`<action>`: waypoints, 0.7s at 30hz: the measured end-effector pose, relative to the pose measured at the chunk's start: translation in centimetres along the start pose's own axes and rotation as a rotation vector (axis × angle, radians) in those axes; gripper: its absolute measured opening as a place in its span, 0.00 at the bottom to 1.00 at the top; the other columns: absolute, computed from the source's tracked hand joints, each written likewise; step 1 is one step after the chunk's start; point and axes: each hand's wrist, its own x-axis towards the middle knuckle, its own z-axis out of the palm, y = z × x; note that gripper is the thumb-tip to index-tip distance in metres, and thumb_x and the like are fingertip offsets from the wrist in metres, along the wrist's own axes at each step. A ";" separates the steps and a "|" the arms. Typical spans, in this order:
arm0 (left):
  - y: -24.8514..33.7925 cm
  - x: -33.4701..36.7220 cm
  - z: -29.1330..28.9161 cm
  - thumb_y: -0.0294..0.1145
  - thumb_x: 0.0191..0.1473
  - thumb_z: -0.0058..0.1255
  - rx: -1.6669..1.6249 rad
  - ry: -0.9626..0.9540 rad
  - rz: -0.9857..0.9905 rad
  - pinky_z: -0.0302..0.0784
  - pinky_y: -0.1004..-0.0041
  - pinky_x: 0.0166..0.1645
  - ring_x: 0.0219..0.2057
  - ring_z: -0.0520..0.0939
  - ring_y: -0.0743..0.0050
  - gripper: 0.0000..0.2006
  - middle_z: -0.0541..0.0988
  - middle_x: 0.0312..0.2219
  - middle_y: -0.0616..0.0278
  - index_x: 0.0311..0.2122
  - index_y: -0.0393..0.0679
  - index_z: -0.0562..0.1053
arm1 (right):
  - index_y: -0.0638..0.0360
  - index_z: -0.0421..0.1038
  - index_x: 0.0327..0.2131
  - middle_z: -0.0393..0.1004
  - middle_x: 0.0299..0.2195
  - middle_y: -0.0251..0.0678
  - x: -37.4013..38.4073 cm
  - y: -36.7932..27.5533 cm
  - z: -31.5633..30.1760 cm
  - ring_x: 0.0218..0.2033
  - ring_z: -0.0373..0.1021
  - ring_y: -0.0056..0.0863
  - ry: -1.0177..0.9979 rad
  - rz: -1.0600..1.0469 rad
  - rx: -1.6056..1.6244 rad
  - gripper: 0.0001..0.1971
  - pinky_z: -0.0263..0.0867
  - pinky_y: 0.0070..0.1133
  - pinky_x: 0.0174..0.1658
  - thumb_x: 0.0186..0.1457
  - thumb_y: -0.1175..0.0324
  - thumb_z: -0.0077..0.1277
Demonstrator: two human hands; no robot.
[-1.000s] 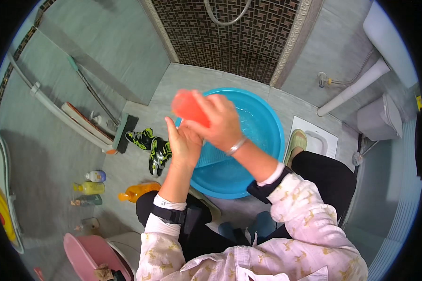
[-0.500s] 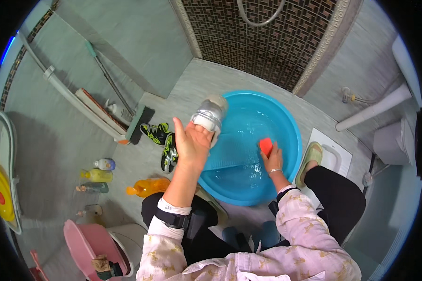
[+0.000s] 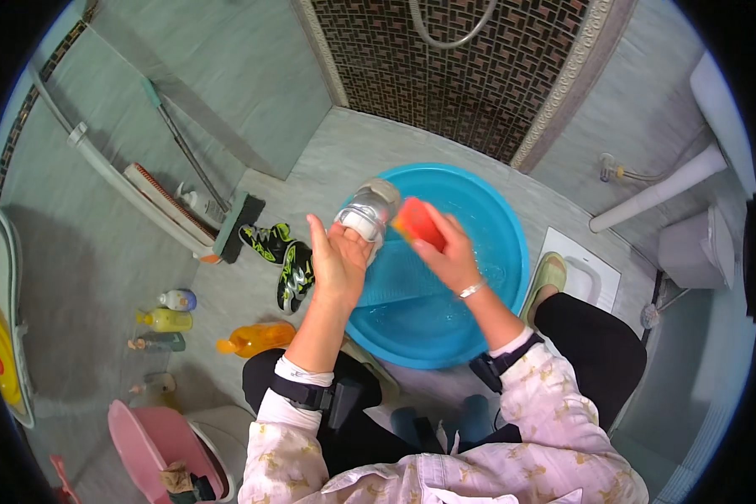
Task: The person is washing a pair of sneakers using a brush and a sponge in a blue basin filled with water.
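My left hand [image 3: 338, 262] is palm up, thumb out, its fingers tucked into the opening of a silver and white shoe [image 3: 370, 208]. The shoe is held over the left rim of a blue basin [image 3: 512, 277] with water in it. Inside the basin a ribbed washboard surface [image 3: 399, 284] shows. My right hand [image 3: 455, 256] is closed around a small red scrub brush [image 3: 420, 223], whose yellowish edge, perhaps bristles, faces the shoe. Motion blurs the brush a little, and whether it touches the shoe I cannot tell.
Black and neon-green shoes [image 3: 295, 275] stand left of the basin, beside a broom [image 3: 242, 227]. An orange bottle [image 3: 259, 339] lies near my left knee; several other bottles line the left wall. A pink tub [image 3: 155, 437] is at lower left, a squat toilet [image 3: 592, 273] at right.
My right hand has lifted the red brush out of the basin and brought it up and left, close to the shoe. My left hand still holds the shoe in nearly the same place.
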 end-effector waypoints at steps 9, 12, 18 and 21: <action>-0.3 -1.4 2.6 0.63 0.55 0.23 -0.135 -0.011 -0.002 0.55 0.64 0.59 0.54 0.63 0.59 0.38 0.64 0.51 0.54 0.55 0.35 0.55 | 0.57 0.64 0.50 0.67 0.36 0.39 1.5 -6.0 3.2 0.38 0.65 0.36 0.142 -0.450 -0.372 0.32 0.62 0.28 0.40 0.38 0.61 0.60; 0.1 -0.6 0.7 0.62 0.54 0.28 -0.188 -0.038 -0.038 0.53 0.63 0.59 0.55 0.62 0.58 0.39 0.63 0.52 0.50 0.55 0.31 0.52 | 0.55 0.62 0.51 0.67 0.37 0.38 -2.6 -1.7 0.6 0.38 0.64 0.35 -0.003 -0.313 -0.547 0.34 0.60 0.28 0.40 0.38 0.60 0.60; 0.8 0.2 1.3 0.42 0.55 0.44 -0.173 0.048 0.010 0.60 0.67 0.56 0.49 0.70 0.64 0.20 0.70 0.46 0.56 0.46 0.37 0.62 | 0.59 0.60 0.52 0.67 0.37 0.41 -4.9 2.3 -2.3 0.37 0.66 0.38 0.120 0.089 -0.353 0.33 0.64 0.28 0.40 0.41 0.62 0.59; -0.7 0.8 0.4 0.37 0.56 0.44 -0.096 0.175 -0.034 0.66 0.69 0.52 0.44 0.74 0.66 0.14 0.73 0.42 0.58 0.43 0.38 0.66 | 0.60 0.59 0.53 0.67 0.37 0.42 -0.2 -1.5 0.0 0.39 0.66 0.37 0.189 -0.021 -0.090 0.33 0.64 0.27 0.42 0.43 0.62 0.58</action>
